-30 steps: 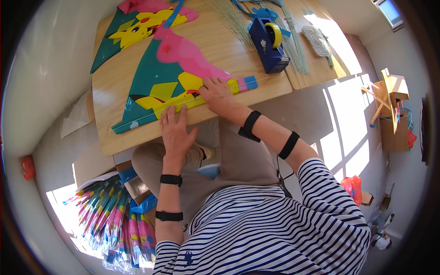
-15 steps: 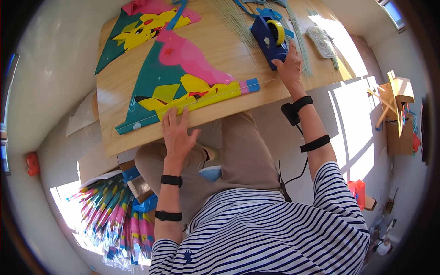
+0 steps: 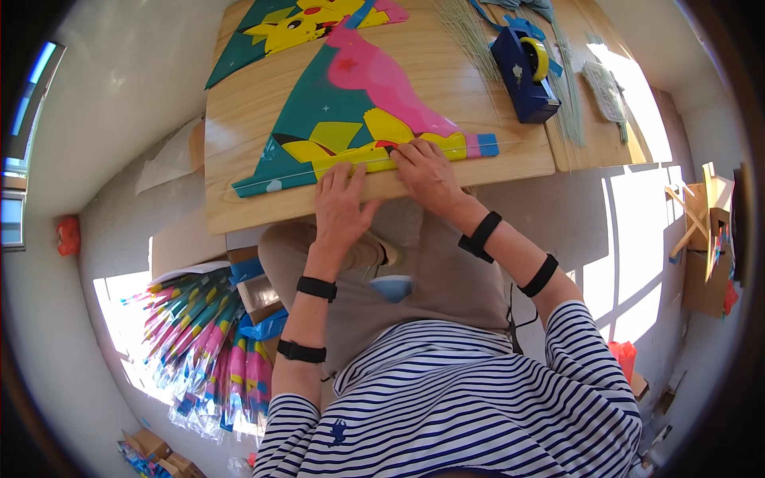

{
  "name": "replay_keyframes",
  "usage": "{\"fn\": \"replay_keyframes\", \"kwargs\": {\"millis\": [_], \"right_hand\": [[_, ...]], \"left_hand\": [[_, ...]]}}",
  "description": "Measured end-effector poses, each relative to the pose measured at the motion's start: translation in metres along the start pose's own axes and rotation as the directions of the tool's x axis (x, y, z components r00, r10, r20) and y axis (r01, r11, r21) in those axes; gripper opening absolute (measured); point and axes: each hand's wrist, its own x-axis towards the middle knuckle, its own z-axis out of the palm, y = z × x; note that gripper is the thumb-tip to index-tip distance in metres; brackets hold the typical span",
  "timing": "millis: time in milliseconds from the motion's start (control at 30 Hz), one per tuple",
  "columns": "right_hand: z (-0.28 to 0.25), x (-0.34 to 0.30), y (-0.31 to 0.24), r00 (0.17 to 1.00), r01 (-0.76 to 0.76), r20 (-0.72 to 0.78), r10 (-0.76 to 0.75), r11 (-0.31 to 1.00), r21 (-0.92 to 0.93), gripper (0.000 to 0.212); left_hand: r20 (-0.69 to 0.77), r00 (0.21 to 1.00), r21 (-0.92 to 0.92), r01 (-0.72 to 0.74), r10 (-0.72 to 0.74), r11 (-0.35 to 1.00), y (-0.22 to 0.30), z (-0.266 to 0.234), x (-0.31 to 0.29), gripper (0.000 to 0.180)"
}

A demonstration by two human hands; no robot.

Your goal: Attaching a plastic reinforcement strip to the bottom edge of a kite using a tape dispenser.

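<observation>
A triangular printed sheet [image 3: 307,111] that looks like a kite, dark green and pink with a yellow cartoon animal, lies flat on the wooden table. Along its near edge runs a thin pale rod [image 3: 291,177]. My left hand [image 3: 341,199] lies over that edge, fingers stretched out flat and thumb apart. Just right of it, my right hand [image 3: 430,177] bears down on the yellow part by the rod, its fingers bent and pressed together; whatever they hold is hidden. The blue tape dispenser [image 3: 522,88] with a yellow roll stands farther right, untouched.
A second printed sheet [image 3: 275,36] lies at the far left of the table [image 3: 526,155]. Bundles of thin rods [image 3: 567,95] and a clear plastic box [image 3: 604,92] are at the right. Many packed printed bundles [image 3: 195,334] rest on the lower left.
My right hand has left the tape dispenser and come left to the sheet's near edge, beside my left hand. My left hand stays on that edge. The whole view has shifted.
</observation>
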Motion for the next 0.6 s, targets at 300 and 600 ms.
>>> {"fn": "replay_keyframes", "kwargs": {"millis": [300,600], "right_hand": [[0.011,0.011,0.0,0.987,0.099,0.146,-0.071,0.975,-0.198,0.029],[0.021,-0.005,-0.039,0.992,0.029,0.129,-0.011,0.989,-0.143,0.067]], "left_hand": [[-0.082,0.99,0.027,-0.114,0.116,0.993,-0.023,0.0,0.02,0.029],[-0.008,0.996,-0.064,-0.089,0.088,0.994,-0.035,-0.007,0.023,0.027]]}}
